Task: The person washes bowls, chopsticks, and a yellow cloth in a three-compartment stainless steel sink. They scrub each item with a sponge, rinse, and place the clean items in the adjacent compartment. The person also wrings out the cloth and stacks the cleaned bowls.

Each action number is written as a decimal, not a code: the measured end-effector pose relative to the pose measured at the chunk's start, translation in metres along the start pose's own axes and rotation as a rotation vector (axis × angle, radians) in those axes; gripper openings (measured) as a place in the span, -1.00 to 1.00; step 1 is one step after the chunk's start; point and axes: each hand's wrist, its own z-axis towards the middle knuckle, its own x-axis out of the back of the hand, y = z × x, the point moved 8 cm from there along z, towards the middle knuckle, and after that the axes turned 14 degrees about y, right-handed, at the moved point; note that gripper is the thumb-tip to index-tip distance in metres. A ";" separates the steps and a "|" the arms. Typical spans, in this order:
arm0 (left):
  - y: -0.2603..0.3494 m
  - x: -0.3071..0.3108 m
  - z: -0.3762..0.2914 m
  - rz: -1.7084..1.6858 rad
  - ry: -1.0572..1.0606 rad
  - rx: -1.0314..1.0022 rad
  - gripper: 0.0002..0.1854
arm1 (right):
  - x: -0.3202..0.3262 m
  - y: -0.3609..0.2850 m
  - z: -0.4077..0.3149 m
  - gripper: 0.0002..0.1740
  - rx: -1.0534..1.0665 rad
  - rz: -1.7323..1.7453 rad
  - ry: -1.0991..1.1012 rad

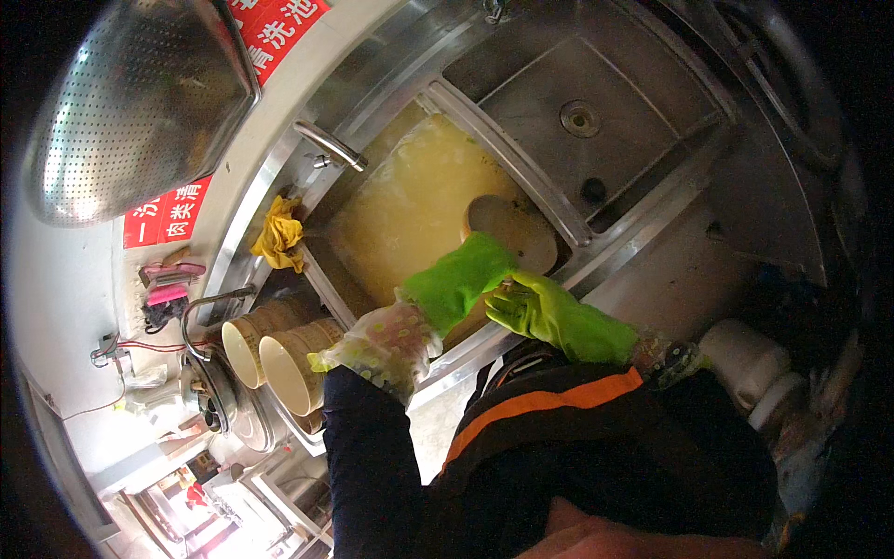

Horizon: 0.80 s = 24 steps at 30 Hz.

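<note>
My left hand (475, 262), in a green rubber glove with a patterned plastic cuff, reaches over a sink basin of cloudy yellowish water (419, 189). It overlaps the near edge of a rounded container (513, 223) lying in the water, and its fingertips are hidden. Close beside it, over the front rim of the sink (482, 349), is my right hand (552, 314), gloved in the same green. Its fingers are curled, and a small brownish bit shows by the thumb. Whether either hand grips something is hidden.
A steel faucet (332, 145) and a yellow cloth (279, 234) are at the basin's back left. A second basin (531, 91) with a drain adjoins it. Stacked cream tubs (290, 370) stand left. A perforated steel pan (147, 105) hangs before red signs bearing writing.
</note>
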 end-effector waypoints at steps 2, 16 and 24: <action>-0.002 -0.002 0.003 -0.003 0.020 0.020 -0.85 | 0.002 -0.006 0.002 -0.71 0.001 0.050 0.004; -0.077 -0.033 -0.010 0.011 0.210 0.297 -0.86 | -0.010 -0.032 0.039 -0.69 0.140 -0.016 0.051; -0.135 -0.033 0.000 0.188 0.233 0.315 -0.85 | -0.012 -0.028 0.070 -0.66 0.081 0.056 0.061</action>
